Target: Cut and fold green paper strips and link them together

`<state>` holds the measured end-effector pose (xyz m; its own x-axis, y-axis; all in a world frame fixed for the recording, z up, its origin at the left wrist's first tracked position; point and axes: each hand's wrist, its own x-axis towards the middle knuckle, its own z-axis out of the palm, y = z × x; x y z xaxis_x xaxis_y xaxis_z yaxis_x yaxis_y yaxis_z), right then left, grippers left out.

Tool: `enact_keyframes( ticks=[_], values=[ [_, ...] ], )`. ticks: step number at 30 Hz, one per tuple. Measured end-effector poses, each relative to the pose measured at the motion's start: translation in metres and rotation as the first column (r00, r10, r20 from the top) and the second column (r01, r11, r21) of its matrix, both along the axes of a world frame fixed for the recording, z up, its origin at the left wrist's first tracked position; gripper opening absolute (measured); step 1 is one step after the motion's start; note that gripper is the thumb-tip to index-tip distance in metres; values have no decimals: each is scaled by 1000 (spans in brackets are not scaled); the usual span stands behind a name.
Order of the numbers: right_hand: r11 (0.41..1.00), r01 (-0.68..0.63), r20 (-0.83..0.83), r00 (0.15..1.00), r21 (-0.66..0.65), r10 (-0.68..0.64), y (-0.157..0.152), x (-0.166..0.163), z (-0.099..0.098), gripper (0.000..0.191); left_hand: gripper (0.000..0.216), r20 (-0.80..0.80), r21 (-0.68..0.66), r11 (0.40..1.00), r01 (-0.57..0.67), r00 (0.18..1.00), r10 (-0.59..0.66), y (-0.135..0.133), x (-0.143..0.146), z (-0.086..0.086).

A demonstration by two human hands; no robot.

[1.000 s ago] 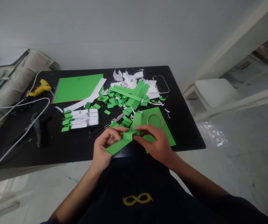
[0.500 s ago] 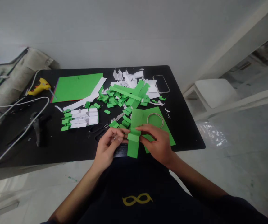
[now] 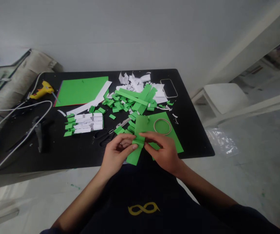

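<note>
A green paper strip (image 3: 141,125) with a fold across its middle is held between my two hands near the table's front edge. My left hand (image 3: 116,151) pinches the folded part from the left, thumb on top. From the right, my right hand (image 3: 163,148) grips the same fold with thumb and fingers. Under and beside my right hand lies a green sheet (image 3: 174,139) with a tape ring (image 3: 162,126) on it. Scissors (image 3: 104,136) lie just beyond my left hand, partly covered. Small folded green pieces (image 3: 119,105) are heaped behind the strip.
White paper scraps (image 3: 136,81) and a phone (image 3: 171,88) lie at the back. To the left are green sheets (image 3: 81,89), a yellow glue gun (image 3: 42,91) with a looping white cable (image 3: 49,113), a black tool (image 3: 38,133), and a panel of white and green folded pieces (image 3: 88,123).
The strip's near end has swung left and the strip tilts more. My left thumb has moved right onto the fold; my right hand has shifted slightly left.
</note>
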<state>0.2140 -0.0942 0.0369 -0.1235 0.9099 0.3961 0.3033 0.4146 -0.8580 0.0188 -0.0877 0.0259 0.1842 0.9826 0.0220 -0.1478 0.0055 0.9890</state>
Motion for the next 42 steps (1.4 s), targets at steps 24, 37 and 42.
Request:
enact_keyframes(
  ticks=[24,37,42],
  values=[
    [982,-90,-153,986,-164,65,-2,-4,2,28,20,-34,13,988,-155,987,156,1,4,1],
    [959,-134,-266,962,-248,66,-1,-3,1,35,23,-49,77,988,-135,989,139,-1,2,1],
    [952,-144,-273,960,-269,68,1,0,0,43,19,-136,176,983,-58,987,82,1,-5,0]
  ],
)
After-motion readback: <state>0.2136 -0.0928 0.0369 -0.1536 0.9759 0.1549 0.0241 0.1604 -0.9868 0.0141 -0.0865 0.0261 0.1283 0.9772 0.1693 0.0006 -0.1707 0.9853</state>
